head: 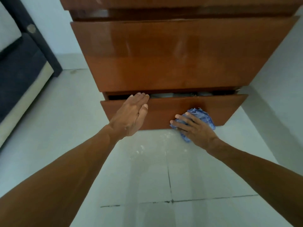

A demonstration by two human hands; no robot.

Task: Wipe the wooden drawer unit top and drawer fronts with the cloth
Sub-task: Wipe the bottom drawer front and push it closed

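Observation:
A glossy brown wooden drawer unit (172, 54) fills the upper middle of the head view. Its bottom drawer (229, 110) stands pulled out a little, with pale items dimly visible in the gap. My left hand (131, 115) lies flat against the left part of that drawer front, fingers together and reaching its top edge. My right hand (195, 128) presses a crumpled blue checked cloth (203, 116) against the lower middle of the same drawer front. The unit's top is out of view.
Pale grey floor tiles (164, 177) with dark grout lines and some white specks lie under my arms. A dark blue sofa (21, 71) with a pale base stands at the left. A light wall runs behind and to the right of the unit.

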